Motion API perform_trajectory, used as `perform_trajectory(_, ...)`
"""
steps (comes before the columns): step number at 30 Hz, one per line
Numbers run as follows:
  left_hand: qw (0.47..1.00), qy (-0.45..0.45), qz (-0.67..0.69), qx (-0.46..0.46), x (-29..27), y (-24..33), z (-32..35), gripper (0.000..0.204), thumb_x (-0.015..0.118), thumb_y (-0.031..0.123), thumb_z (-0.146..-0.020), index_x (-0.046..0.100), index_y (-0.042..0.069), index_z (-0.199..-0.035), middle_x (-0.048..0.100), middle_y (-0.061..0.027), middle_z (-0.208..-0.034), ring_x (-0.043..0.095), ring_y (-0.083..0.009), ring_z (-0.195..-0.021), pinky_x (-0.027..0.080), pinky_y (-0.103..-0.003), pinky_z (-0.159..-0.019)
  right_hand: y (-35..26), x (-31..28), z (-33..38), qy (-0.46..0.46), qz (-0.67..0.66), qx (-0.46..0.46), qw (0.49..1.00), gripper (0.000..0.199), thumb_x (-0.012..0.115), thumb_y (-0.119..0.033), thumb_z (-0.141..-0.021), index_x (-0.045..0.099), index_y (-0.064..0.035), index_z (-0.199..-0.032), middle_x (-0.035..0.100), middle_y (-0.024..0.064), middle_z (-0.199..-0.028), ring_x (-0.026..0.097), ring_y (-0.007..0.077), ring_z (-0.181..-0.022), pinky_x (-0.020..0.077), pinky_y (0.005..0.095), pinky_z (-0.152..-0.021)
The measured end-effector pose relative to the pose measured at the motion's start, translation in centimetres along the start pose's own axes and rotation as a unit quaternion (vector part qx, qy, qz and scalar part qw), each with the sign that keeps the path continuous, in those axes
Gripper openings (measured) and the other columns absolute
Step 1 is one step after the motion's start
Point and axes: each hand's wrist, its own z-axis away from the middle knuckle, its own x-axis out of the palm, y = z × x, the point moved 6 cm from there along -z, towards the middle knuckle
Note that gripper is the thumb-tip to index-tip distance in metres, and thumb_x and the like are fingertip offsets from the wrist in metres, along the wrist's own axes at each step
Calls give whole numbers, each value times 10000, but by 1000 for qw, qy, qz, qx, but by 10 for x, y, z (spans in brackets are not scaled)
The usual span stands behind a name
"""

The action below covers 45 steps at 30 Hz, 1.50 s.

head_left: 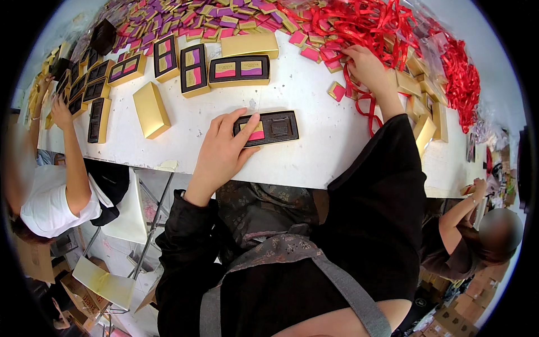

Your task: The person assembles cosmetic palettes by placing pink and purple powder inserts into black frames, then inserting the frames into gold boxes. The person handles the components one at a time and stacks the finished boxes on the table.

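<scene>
At the far left of the white tabletop [314, 101], well away from the dark tray [268, 128], a co-worker's hand [60, 112] rests among other trays. Left of the dark tray lies a gold lid [150, 109]. The left hand [222, 150] lies flat on the tray's left end, fingers [251, 124] spread over the pink chocolate square [256, 135] already seated there; the tray's right pocket looks empty. Keeping that palm down steadies the tray near the tabletop's front edge. Right of the tray, the right hand [368, 67] reaches into loose squares beside red ribbon [382, 25]; whether its fingers pinch one, I cannot tell. Picking a single square cleanly, clear of ribbon, would serve best.
</scene>
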Motion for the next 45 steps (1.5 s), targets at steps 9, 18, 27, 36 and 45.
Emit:
perform_trajectory(9, 1000, 9, 9, 1, -2, 0, 0, 610, 747, 203, -775, 531, 134, -1342, 488, -116, -1308, 465, -341, -1144, 451, -413, -955, 13, -10, 8, -29, -295, 299, 907, 331, 618, -336, -886, 723, -25, -923, 701, 144, -873, 656, 332, -749, 534, 424, -773)
perform_trajectory(18, 1000, -3, 20, -10, 0, -2, 3, 652, 750, 168, -767, 505, 116, -1368, 474, -136, -1330, 443, -360, -1180, 412, -423, -995, -42, -60, 25, 196, -67, -9, 978, 181, 632, -58, -789, 712, -75, -950, 666, 125, -996, 627, 295, -923, 525, 403, -819)
perform_trajectory(27, 1000, 19, 20, -2, -2, -1, 1, 614, 749, 190, -771, 527, 132, -1340, 497, -110, -1292, 471, -330, -1139, 455, -411, -947, -19, 16, -8, -115, 196, 65, 972, 238, 590, -207, -850, 696, -52, -997, 677, 116, -853, 663, 295, -868, 541, 396, -726)
perform_trajectory(36, 996, 79, 51, -1, -7, -8, 8, 582, 795, 173, -719, 593, 125, -1262, 534, -111, -1261, 491, -327, -1109, 452, -399, -928, -126, -61, 31, 190, 159, -98, 964, 151, 644, -219, -790, 652, -94, -876, 628, 65, -731, 632, 264, -748, 474, 425, -620)
perform_trajectory(45, 994, 69, 83, -20, -11, -11, 17, 531, 823, 168, -662, 660, 134, -1166, 577, -78, -1224, 526, -298, -1045, 478, -375, -868, -138, -21, 28, 0, -365, -23, 931, 358, 637, -163, -845, 661, -69, -1190, 653, 156, -1081, 625, 290, -976, 504, 394, -827)
